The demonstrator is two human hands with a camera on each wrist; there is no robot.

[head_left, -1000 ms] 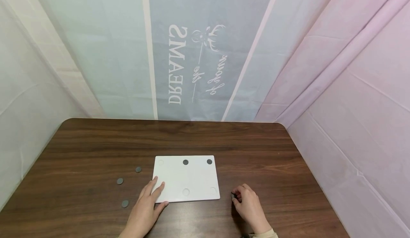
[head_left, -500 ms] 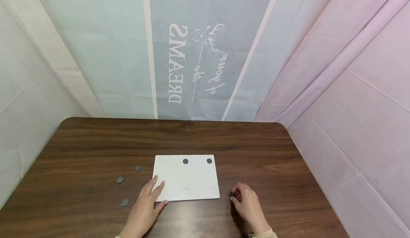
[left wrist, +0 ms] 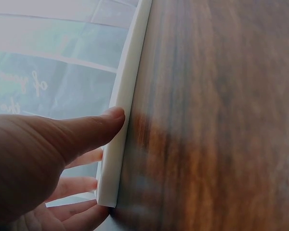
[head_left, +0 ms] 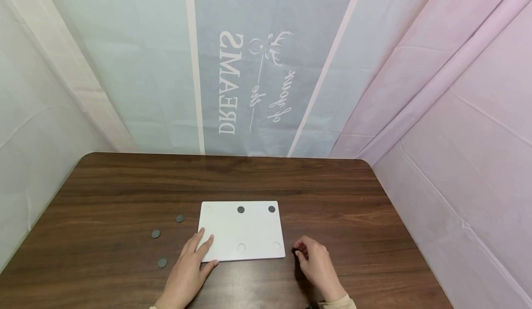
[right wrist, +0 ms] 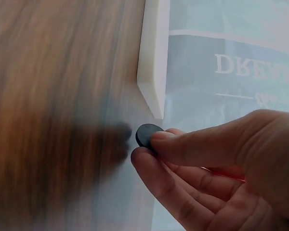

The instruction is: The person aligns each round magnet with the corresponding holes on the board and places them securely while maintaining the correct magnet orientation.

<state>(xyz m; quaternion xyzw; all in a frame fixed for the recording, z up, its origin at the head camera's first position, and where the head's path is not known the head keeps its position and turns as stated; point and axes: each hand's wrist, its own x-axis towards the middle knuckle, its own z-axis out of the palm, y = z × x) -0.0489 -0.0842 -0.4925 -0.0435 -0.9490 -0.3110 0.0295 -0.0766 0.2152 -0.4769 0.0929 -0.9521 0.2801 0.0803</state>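
- Nearest, at left: left hand [head_left: 187, 265] over the left near corner of the white board [head_left: 249, 230], fingers spread, thumb laid against the near edge; same spot as a second ago.
- Nearest, at right: right hand [head_left: 317, 263] with a dark disc [right wrist: 147, 134] pinched between thumb and forefinger, other fingers loosely bent behind; tilted, in the wrist view, rather than flat.
- Just changed: right hand and dark disc shifted a little leftward, toward the board's right near corner; now just beside that corner, apart from it, apparently above the table [head_left: 374, 235].
- Meaning, as a judgement: closer to the board, but not yet on it; carrying rather than setting down.
- Along the board's near side: two bare round marks [head_left: 241, 248], at the middle and the right corner. Cannot tell of another under the left hand.
- Left of the board, on the table: three loose discs [head_left: 155, 233], well apart from the right hand, unmoved.
- Along the board's far side: two seated discs [head_left: 241, 209], at the middle and right; at the left corner, a pale mark [head_left: 209, 209] without a disc. Work seemingly only partly done.
- Farthest: hanging cloth [head_left: 166, 69] with reversed lettering, unchanged.
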